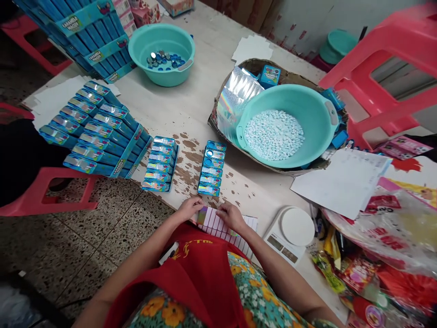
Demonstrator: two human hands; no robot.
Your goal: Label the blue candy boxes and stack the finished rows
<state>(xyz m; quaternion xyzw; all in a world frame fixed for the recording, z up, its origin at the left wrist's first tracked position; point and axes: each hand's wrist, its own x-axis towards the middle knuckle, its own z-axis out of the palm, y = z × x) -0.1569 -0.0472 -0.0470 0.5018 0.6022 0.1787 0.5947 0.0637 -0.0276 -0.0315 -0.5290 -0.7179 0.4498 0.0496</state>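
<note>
Red apron (pixel 191 273) and a flowered top (pixel 262 291) lie nearest the camera, and just past them, at the near edge of the worktop (pixel 211 59), the left hand (pixel 190 209) and right hand (pixel 233 217) both grasp a sheet of shiny labels (pixel 218 228). Uneven pulling between the two could crease or tear that sheet, and a loosened label could fold onto itself or cling to a fingertip. Because the sheet reaches back toward the apron, a slack grip might let it slide off the near edge. Just ahead, a short row of blue tins (pixel 211 171) is close enough for a forward push of the knuckles to knock it askew. The right forearm runs near the kitchen scale (pixel 290 237), so an outward elbow might bump it. Toward the far edge on the right, a basin of white sweets (pixel 316 132) rests in a cardboard box (pixel 296 74); a hard knock there could spill some. Left thumb and fingers pinch the sheet's left corner; the right hand bends over its upper edge, though whether it lifts a label is too small to tell. Both forearms angle inward from the body
</note>
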